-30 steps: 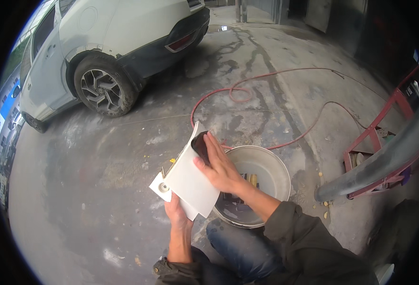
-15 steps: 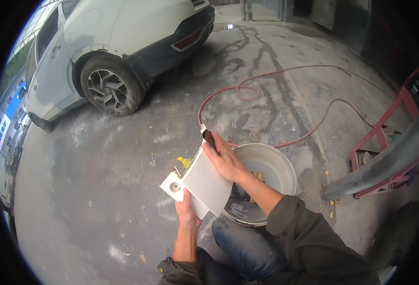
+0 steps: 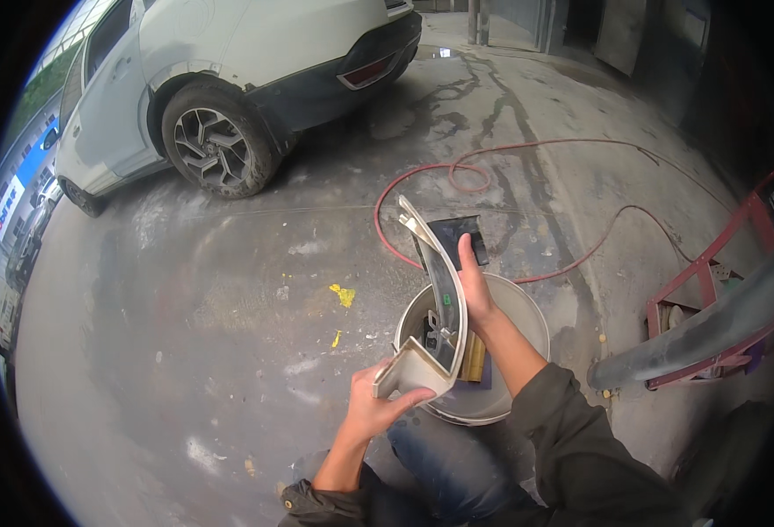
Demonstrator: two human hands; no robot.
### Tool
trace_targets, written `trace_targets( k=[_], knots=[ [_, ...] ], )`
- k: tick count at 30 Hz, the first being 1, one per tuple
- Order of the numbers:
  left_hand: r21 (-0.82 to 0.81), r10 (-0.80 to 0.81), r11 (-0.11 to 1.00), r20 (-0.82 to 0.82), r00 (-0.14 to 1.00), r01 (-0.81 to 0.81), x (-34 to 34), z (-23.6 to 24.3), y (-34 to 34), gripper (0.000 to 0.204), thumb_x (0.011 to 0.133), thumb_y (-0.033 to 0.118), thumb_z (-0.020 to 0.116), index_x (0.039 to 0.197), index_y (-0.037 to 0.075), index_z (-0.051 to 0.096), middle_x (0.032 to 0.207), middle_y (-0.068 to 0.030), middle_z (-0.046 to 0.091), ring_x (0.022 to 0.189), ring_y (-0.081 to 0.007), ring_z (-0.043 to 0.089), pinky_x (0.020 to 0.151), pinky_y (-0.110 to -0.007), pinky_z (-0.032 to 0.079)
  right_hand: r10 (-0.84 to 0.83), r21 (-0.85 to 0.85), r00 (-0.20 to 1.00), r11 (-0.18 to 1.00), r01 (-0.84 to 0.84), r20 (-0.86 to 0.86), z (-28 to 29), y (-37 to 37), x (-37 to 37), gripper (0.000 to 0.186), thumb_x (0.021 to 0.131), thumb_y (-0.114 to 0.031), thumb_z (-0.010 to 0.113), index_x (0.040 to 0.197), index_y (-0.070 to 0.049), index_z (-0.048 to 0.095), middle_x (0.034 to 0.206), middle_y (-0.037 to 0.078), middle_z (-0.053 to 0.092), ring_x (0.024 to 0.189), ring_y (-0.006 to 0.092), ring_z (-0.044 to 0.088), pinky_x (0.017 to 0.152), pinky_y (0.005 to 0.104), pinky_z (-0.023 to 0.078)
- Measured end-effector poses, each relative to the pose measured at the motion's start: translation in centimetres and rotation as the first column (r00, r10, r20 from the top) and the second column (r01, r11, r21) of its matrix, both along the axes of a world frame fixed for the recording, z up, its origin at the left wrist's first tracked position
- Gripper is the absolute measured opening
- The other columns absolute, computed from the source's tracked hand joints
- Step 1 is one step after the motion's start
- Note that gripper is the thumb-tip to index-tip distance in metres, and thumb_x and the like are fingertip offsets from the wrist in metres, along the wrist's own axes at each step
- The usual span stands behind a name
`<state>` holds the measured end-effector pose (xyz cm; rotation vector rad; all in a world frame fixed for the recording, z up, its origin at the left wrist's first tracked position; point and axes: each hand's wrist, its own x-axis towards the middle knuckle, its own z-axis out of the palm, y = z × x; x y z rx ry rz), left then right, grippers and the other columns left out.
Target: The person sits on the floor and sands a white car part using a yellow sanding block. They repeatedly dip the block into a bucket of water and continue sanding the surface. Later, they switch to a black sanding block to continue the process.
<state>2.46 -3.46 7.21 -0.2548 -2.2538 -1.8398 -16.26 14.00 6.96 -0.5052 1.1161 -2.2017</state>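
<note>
A light-coloured curved trim panel stands on edge in front of me, its dark inner side and boxed end showing. My left hand is closed round the boxed end, thumb along its lower edge. On the panel's right, my right hand has its thumb raised against a thin black sheet, which looks like sandpaper. The fingers of this hand are mostly hidden. Just under the panel is a round pale basin, with a yellowish block and a dark object inside.
A pale car with a dusty wheel stands at the far left. A red hose loops over the stained concrete floor. At right, a grey curved part leans on a red metal frame. Yellow scraps lie left of the panel.
The panel has turned from its smooth outer face to its inner side and edge. My left hand has shifted its grip on the end; my right hand has moved right with the black sheet.
</note>
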Motion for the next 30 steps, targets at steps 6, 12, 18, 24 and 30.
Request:
trace_targets(
  k=[6, 12, 18, 24, 30],
  knots=[
    [-0.026, 0.166, 0.985, -0.143, 0.976, -0.171, -0.6, -1.2, -0.7, 0.053, 0.073, 0.021, 0.094, 0.116, -0.001, 0.07, 0.091, -0.0131, 0.076, 0.079, -0.0212, 0.075, 0.073, -0.033, 0.057, -0.332, 0.049, 0.943, 0.942, 0.331, 0.006, -3.5, -3.8, 11.4, 0.071, 0.11, -0.059, 0.024, 0.151, -0.005, 0.044, 0.148, 0.006, 0.052, 0.136, 0.0179, 0.047, 0.116, 0.0329, 0.035],
    [0.289, -0.191, 0.95, 0.233, 0.953, 0.12, 1.8, 1.1, -0.5, 0.059, 0.077, 0.017, 0.093, 0.127, -0.003, 0.066, 0.104, -0.0076, 0.075, 0.094, -0.0092, 0.065, 0.085, -0.031, 0.054, -0.165, 0.015, 0.969, 0.986, 0.165, 0.186, -1.6, 0.9, 3.4, 0.068, 0.109, -0.06, 0.032, 0.138, -0.005, 0.057, 0.109, 0.008, 0.07, 0.098, 0.017, 0.068, 0.089, 0.0315, 0.054],
    [0.521, -0.234, 0.848, 0.204, 0.95, 0.097, 2.2, -1.1, -1.3, 0.07, 0.07, 0.012, 0.097, 0.13, -0.002, 0.064, 0.116, -0.0041, 0.071, 0.104, -0.0102, 0.063, 0.091, -0.031, 0.053, -0.003, 0.189, 0.987, 0.982, -0.028, 0.163, -0.1, 0.9, -0.4, 0.078, 0.102, -0.073, 0.035, 0.124, -0.004, 0.065, 0.099, 0.012, 0.072, 0.087, 0.0184, 0.068, 0.08, 0.0322, 0.054],
    [0.582, -0.2, 0.811, 0.188, 0.962, 0.055, 2.7, -2.7, -2.9, 0.081, 0.053, 0.011, 0.104, 0.122, 0.002, 0.063, 0.11, -0.0062, 0.071, 0.097, -0.0162, 0.069, 0.084, -0.034, 0.056, -0.338, 0.294, 0.94, 0.894, 0.338, -0.053, 1.1, 2.6, 4.7, 0.079, 0.106, -0.068, 0.031, 0.137, 0.0, 0.055, 0.123, 0.014, 0.068, 0.113, 0.0202, 0.062, 0.1, 0.0329, 0.047],
    [0.814, 0.082, 0.554, 0.155, 0.985, -0.174, -0.2, -3.8, -1.9, 0.067, 0.088, 0.035, 0.082, 0.139, 0.002, 0.053, 0.132, -0.0122, 0.065, 0.116, -0.0239, 0.067, 0.099, -0.04, 0.056, 0.092, 0.256, 0.255, 0.616, 0.745, -0.962, 4.7, -3.4, 12.9, 0.083, 0.093, -0.027, 0.062, 0.159, 0.006, 0.024, 0.166, 0.028, 0.021, 0.156, 0.0453, 0.018, 0.126, 0.0511, 0.019]
  ],
)
